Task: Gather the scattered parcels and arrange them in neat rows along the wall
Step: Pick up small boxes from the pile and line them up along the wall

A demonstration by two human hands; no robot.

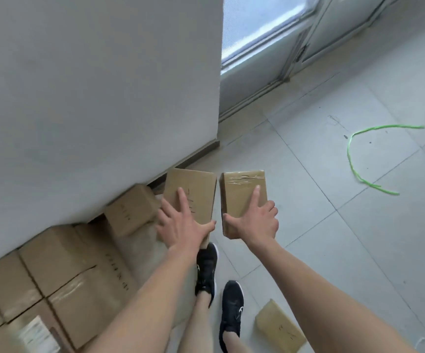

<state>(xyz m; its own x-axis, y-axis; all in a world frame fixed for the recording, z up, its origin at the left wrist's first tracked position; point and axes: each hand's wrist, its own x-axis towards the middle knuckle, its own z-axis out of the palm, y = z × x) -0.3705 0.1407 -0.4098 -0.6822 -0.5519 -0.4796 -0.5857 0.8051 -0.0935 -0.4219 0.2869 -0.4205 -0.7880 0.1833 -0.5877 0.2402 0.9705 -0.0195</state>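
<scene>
Pale floor tiles [333, 225] run up to a white wall [91, 98], and the person stands at its corner with a parcel in each hand. Left hand [183, 225] is spread over the top of a flat brown parcel [196, 184], thumb hooked round its near edge; right hand [257, 220] clamps a taped parcel [239, 189] the same way, forefinger stretched along the top. Both parcels hang side by side, nearly touching, with their far ends aimed at the foot of the wall, probably so they can go down as the next pair in line.

Just to the left, a small box [132, 212] sits tilted against the wall, and further left a row of larger boxes [61, 263] already lines it. One loose parcel [280, 327] lies on the floor beside the right shoe [231, 309], seemingly not yet gathered. A green cord [354, 169] curls on the tiles well to the right, near a glass door [257, 26].
</scene>
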